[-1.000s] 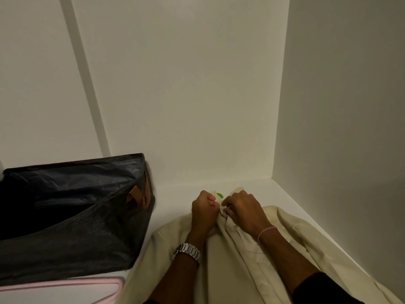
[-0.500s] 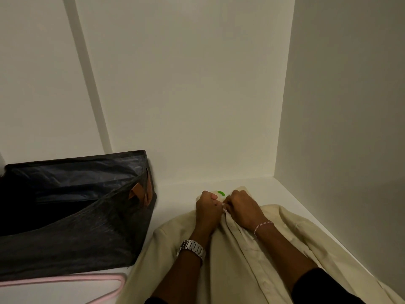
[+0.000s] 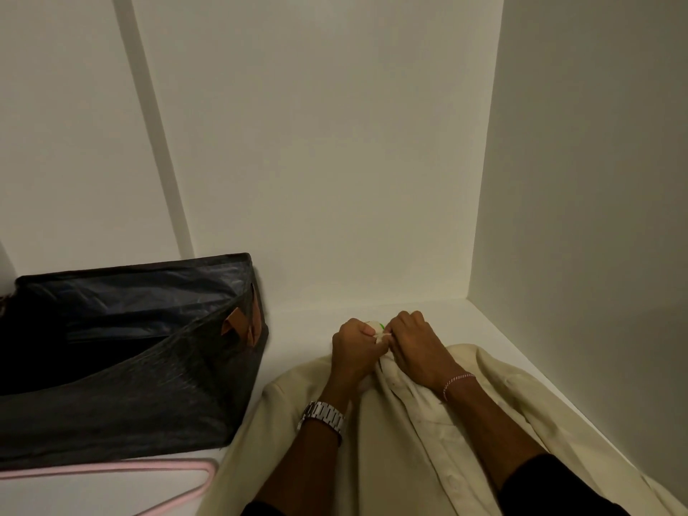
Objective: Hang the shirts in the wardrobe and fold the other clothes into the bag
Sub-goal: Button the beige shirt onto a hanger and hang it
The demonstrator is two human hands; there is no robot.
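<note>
The cream shirt (image 3: 372, 433) is spread on the white shelf (image 3: 298, 329); its collar is pinched by both the left hand (image 3: 353, 348) and right hand (image 3: 417, 344). The dark bag (image 3: 123, 351) beside stands open, its inside seemingly hidden.

Plain white walls (image 3: 335, 143) meet a white shelf (image 3: 298, 329), dimly lit.

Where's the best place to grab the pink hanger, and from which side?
Take the pink hanger by its long straight bar, probably from the near side. It lies flat on the white surface, its bar close against the dark bag on the far side. Its hook is out of frame. Both the left hand and the right hand are busy pinching the cream shirt.
</note>
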